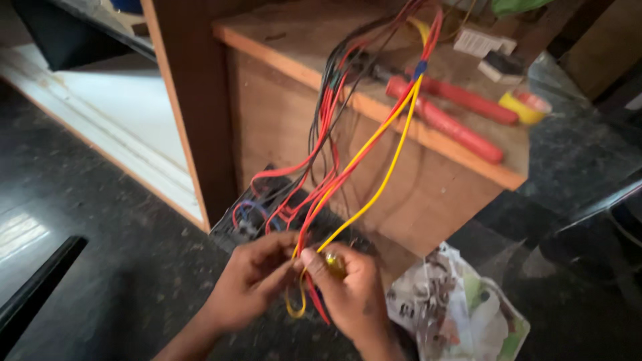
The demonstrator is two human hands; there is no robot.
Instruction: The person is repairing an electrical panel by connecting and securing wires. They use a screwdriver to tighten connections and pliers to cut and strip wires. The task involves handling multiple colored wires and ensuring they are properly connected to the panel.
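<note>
The yellow wire (374, 194) and red wires (321, 194) hang from the wooden bench (301, 47) down to both hands (bottom centre). The left hand (251, 281) and right hand (351, 294) pinch them together. Red-handled pliers (461, 113) lie at two o'clock.

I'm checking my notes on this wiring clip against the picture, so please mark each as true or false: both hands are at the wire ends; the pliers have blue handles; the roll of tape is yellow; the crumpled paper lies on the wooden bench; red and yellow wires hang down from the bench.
1. Both hands are at the wire ends. True: the left hand and right hand pinch the yellow wire and red wires.
2. Blue-handled pliers. False: the pliers have red handles.
3. Yellow tape roll. True: the tape roll.
4. Paper on the wooden bench. False: the crumpled paper lies on the dark floor.
5. Wires hang from the bench. True.
</note>
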